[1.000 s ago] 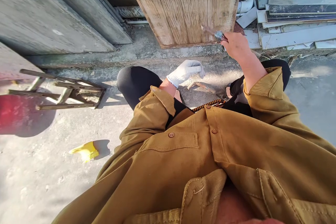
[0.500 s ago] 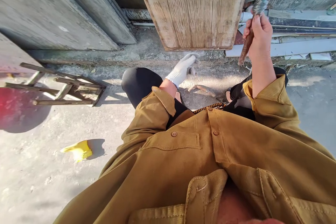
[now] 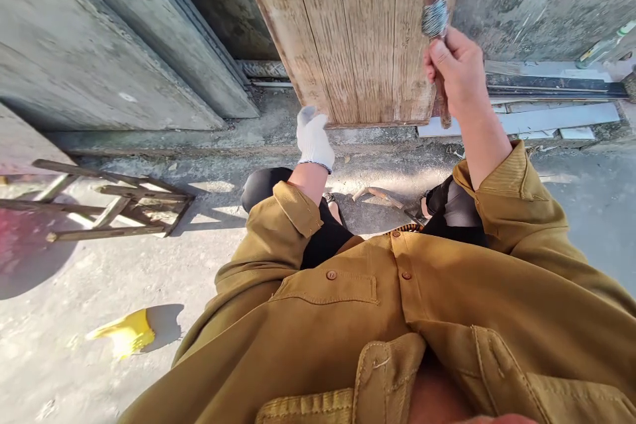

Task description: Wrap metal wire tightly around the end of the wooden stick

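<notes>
My left hand (image 3: pixel 315 138), in a white knit glove, is closed at the lower left corner of an upright panel of worn wooden planks (image 3: pixel 362 46). Some of its fingers are hidden at the panel's edge. My bare right hand (image 3: pixel 460 73) grips a brown wooden stick (image 3: pixel 442 103) with a band of wire (image 3: pixel 434 17) wound round it just above my fist. The stick stands nearly upright before the panel's right side, and its upper end leaves the view.
A wooden stool (image 3: pixel 119 202) lies on its side at the left, near a blurred red round object (image 3: pixel 32 248). Something yellow (image 3: pixel 130 333) lies on the concrete. A curved stick (image 3: pixel 380 195) is between my feet. White strips (image 3: pixel 556 120) are stacked at the right. Grey slabs (image 3: pixel 124 33) lean at the left.
My left hand has moved up and left to the panel's lower corner. My right hand has brought the stick left, in front of the panel. The view has tilted up slightly.
</notes>
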`<state>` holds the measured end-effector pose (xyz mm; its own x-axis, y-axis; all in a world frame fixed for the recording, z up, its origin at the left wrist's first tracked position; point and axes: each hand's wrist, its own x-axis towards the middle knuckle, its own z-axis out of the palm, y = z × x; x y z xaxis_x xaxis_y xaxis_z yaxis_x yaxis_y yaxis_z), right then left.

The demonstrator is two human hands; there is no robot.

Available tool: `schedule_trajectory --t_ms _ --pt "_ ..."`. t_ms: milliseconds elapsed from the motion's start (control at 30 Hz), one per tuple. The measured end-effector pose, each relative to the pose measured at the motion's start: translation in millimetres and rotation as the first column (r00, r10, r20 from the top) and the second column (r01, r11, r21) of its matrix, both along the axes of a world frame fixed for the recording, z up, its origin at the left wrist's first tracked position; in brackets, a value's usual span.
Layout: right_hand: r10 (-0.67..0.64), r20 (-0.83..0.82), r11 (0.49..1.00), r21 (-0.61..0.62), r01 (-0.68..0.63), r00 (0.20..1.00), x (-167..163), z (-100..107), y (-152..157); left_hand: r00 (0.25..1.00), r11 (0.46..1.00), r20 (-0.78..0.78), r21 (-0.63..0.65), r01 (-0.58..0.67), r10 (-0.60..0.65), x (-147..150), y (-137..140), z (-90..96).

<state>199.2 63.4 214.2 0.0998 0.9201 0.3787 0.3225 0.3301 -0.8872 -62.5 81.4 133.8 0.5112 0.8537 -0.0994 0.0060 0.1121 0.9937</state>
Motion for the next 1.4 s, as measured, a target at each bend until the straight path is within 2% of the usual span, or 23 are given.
schedule_trajectory --t_ms 33,67,167,300,433,500,567,633,667,700,767,800,833,867,900,933,967,1000,1033,1100,1200,1300,1400 --pt "0.029 0.032 0.999 -0.045 -0.027 0.999 -7.6 -0.6 4.6 1.000 1.000 0.014 0.009 -0.004 0.003 7.2 6.1 7.1" --pt "0.136 0.095 0.982 -0.144 -0.122 0.986 -15.1 -1.8 8.7 1.000 1.000 0.028 0.018 -0.004 0.004 15.2 12.3 12.9" --pt "0.219 0.221 0.937 -0.320 -0.142 0.950 -33.5 -8.8 18.6 0.998 0.999 0.067 0.034 -0.009 0.007 36.8 29.4 22.2" --pt "0.165 0.307 0.941 -0.335 -0.056 0.937 -38.6 -23.8 30.7 0.996 1.000 0.089 0.000 0.015 -0.015 40.1 39.5 16.1" --pt "0.100 0.407 0.933 -0.355 0.056 0.908 -27.1 -39.7 40.5 0.993 0.996 -0.072 -0.006 0.091 -0.091 24.1 36.4 1.5" --pt "0.116 0.549 0.913 -0.387 0.129 0.828 -21.8 -45.1 41.7 0.982 0.990 -0.145 0.047 0.130 -0.122 18.3 35.5 -2.1" --pt "0.176 0.704 0.886 -0.417 0.201 0.688 -18.1 -48.2 40.4 0.969 0.979 -0.207 0.126 0.162 -0.134 14.9 37.3 -2.8" --pt "0.332 0.783 0.838 -0.501 0.217 0.526 -14.5 -49.7 37.1 0.947 0.965 -0.294 0.181 0.189 -0.130 12.6 40.3 -2.6" --pt "0.462 0.759 0.787 -0.589 0.181 0.459 -12.1 -50.2 35.0 0.930 0.960 -0.344 0.192 0.204 -0.129 11.6 41.4 -2.8" --pt "0.616 0.676 0.703 -0.704 0.106 0.403 -9.4 -50.6 32.7 0.910 0.955 -0.390 0.189 0.230 -0.141 10.8 41.7 -3.3" --pt "0.868 0.387 0.443 -0.887 -0.133 0.312 -2.6 -51.5 28.0 0.882 0.946 -0.431 0.161 0.282 -0.190 10.3 39.7 -5.5" --pt "0.932 0.235 0.313 -0.906 -0.285 0.277 1.2 -51.9 25.9 0.884 0.945 -0.417 0.144 0.295 -0.212 10.7 37.6 -7.1" --pt "0.956 0.123 0.234 -0.868 -0.437 0.267 5.0 -52.3 24.1 0.895 0.947 -0.383 0.126 0.295 -0.228 11.5 35.2 -9.0" --pt "0.949 0.062 0.239 -0.784 -0.572 0.310 8.7 -52.6 22.8 0.912 0.954 -0.337 0.104 0.283 -0.234 12.6 33.0 -11.1" --pt "0.913 0.035 0.322 -0.677 -0.662 0.407 12.3 -52.7 22.1 0.927 0.960 -0.288 0.073 0.271 -0.240 13.9 31.3 -13.3" --pt "0.843 0.022 0.451 -0.573 -0.684 0.538 15.5 -52.7 21.8 0.940 0.965 -0.241 0.037 0.258 -0.242 15.0 30.5 -15.6" --pt "0.746 0.016 0.581 -0.503 -0.639 0.666 18.4 -52.5 21.9 0.948 0.968 -0.204 0.001 0.249 -0.244 16.0 30.6 -17.7" --pt "0.641 0.026 0.681 -0.480 -0.553 0.767 20.7 -52.2 22.3 0.955 0.971 -0.178 -0.025 0.237 -0.238 16.6 31.7 -19.5" --pt "0.556 0.056 0.736 -0.497 -0.460 0.830 22.3 -51.9 22.8 0.962 0.976 -0.165 -0.036 0.215 -0.218 16.9 33.5 -21.0" --pt "0.491 0.133 0.742 -0.583 -0.333 0.861 23.4 -51.6 23.4 0.974 0.991 -0.182 -0.013 0.133 -0.133 16.7 38.2 -22.3" --pt "0.484 0.167 0.724 -0.628 -0.286 0.859 19.6 -52.6 22.0 0.967 0.998 -0.249 0.021 0.064 -0.056 16.8 41.7 -21.5" --pt "0.431 0.225 0.754 -0.622 -0.212 0.874 12.9 -54.0 20.4 0.922 0.978 -0.334 0.000 0.207 -0.195 20.1 36.4 -19.8" --pt "0.350 0.432 0.804 -0.594 -0.029 0.831 8.2 -53.4 21.0 0.883 0.944 -0.354 0.008 0.331 -0.307 24.7 29.0 -19.0"
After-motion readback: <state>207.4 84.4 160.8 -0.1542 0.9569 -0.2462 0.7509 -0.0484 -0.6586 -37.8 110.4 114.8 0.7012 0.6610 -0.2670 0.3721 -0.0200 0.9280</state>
